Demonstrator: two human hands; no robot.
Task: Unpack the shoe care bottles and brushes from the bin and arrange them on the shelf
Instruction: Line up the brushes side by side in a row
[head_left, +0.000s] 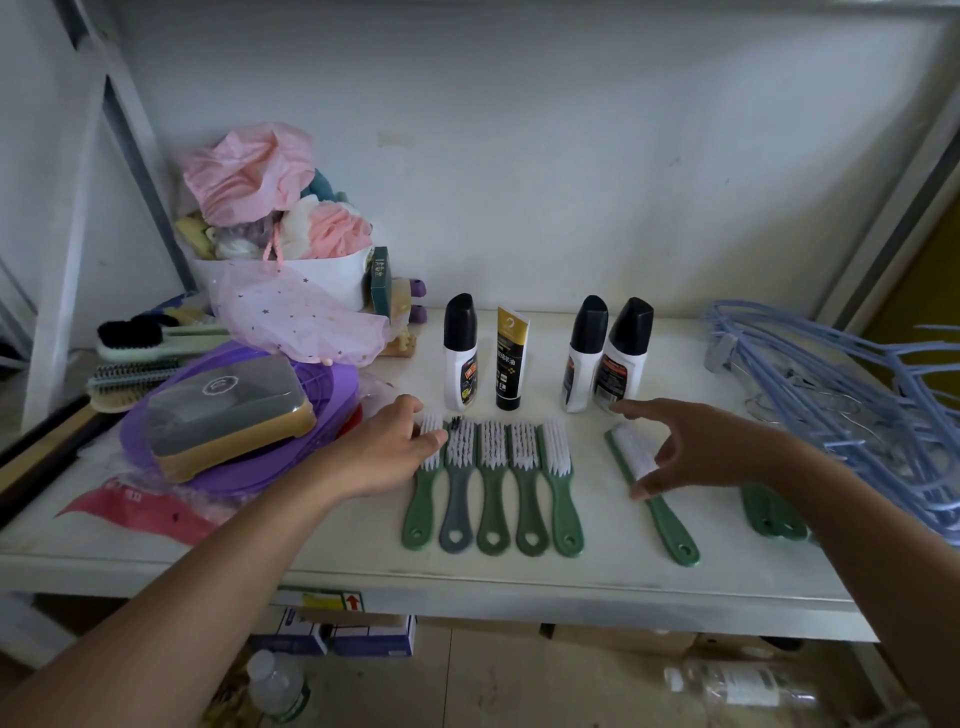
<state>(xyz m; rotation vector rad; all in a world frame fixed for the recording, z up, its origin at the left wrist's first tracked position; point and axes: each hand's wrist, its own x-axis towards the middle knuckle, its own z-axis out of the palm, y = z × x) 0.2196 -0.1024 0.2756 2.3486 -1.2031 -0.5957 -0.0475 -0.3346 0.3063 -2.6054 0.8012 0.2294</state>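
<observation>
Several green and grey handled brushes (493, 488) lie side by side on the white shelf (519, 577), bristles up. My left hand (389, 447) rests with its fingertips on the leftmost brush's white bristles (432, 441). A separate green brush (654, 499) lies tilted to the right; my right hand (696, 447) hovers over its bristle end, fingers spread, thumb against it. Two more green handles (774, 519) peek out under my right forearm. Behind stand three white bottles with black caps (460, 358) (584, 358) (623, 358) and a black-and-gold tube (510, 358).
A purple bin (249, 457) holding a tan brush box with a clear lid (228, 415) sits at left, with larger brushes (140, 338) behind it. A white tub of bath sponges (311, 260) stands at the back. Blue hangers (841, 395) fill the right side.
</observation>
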